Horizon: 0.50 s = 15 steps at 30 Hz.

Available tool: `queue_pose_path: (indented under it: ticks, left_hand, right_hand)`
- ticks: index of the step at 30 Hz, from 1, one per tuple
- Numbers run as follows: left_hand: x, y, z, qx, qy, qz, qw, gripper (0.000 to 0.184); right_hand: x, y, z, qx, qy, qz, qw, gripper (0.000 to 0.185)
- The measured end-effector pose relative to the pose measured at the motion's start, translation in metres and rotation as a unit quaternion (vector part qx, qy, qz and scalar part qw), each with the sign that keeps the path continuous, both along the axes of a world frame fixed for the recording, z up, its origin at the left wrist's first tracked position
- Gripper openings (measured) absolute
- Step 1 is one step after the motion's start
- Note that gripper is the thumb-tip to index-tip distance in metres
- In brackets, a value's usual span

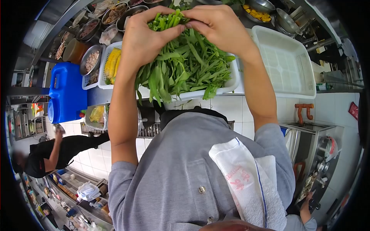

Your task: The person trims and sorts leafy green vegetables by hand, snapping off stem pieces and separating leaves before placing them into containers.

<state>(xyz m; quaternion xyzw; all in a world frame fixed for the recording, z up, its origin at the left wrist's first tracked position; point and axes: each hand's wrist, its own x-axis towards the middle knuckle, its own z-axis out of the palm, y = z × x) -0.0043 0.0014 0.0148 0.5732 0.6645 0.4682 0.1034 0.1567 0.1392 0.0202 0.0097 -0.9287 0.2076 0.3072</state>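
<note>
A bunch of water spinach [165, 23], cut stem ends up, is gripped in my left hand [142, 36], fingers behind and thumb in front. My right hand [219, 29] is closed in a pinch at the right side of the same stems; its fingertips meet the left thumb tip there. Long green leaves [189, 67] spread below both hands and fill a white basket [227, 86], some drooping over its near edge. How much of the leafage belongs to the held bunch I cannot tell.
At right stands a white perforated basket [285, 61]. Leftward are a basket of yellow corn-like pieces [112, 63], a metal bowl of chopped food [92, 59] and a blue jerrycan [67, 90]. Bowls line the back. A person in black [58, 152] is at left; another's hand [307, 202] shows lower right.
</note>
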Motion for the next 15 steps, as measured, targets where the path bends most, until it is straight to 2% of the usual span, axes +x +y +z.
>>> queue_pose_path:
  ticks: [2,4,6,7,8,10,12,15]
  left_hand:
    - [0.003,-0.001,0.002,0.031,0.039,0.006,0.999,0.029]
    - [0.007,-0.001,0.004,0.003,0.017,0.015,1.0,0.03]
    - [0.005,0.0,0.0,-0.005,-0.094,0.009,0.995,0.032]
    - [0.004,-0.003,0.005,-0.027,-0.029,0.003,0.999,0.034]
    - [0.003,-0.005,0.004,-0.028,-0.029,-0.002,0.999,0.034]
    - [0.001,-0.009,0.002,-0.031,0.103,0.001,0.994,0.036]
    - [0.001,-0.016,0.005,-0.064,0.077,0.004,0.995,0.036]
    - [-0.007,-0.026,0.004,-0.101,0.111,0.048,0.987,0.032]
  right_hand:
    - [-0.004,-0.009,0.0,-0.021,0.036,-0.006,0.999,0.031]
    - [-0.005,-0.015,0.002,-0.044,0.069,-0.016,0.997,0.033]
    - [-0.004,-0.014,0.008,-0.078,0.019,0.011,0.997,0.034]
    - [-0.002,-0.011,0.014,-0.058,0.006,0.027,0.998,0.031]
    - [-0.001,-0.008,0.013,-0.06,0.005,0.022,0.998,0.031]
    - [-0.001,-0.002,0.01,0.084,0.019,0.025,0.996,0.028]
    - [-0.002,-0.005,0.006,0.089,0.033,0.017,0.995,0.025]
    - [-0.005,0.007,-0.01,0.097,0.09,-0.025,0.991,0.019]
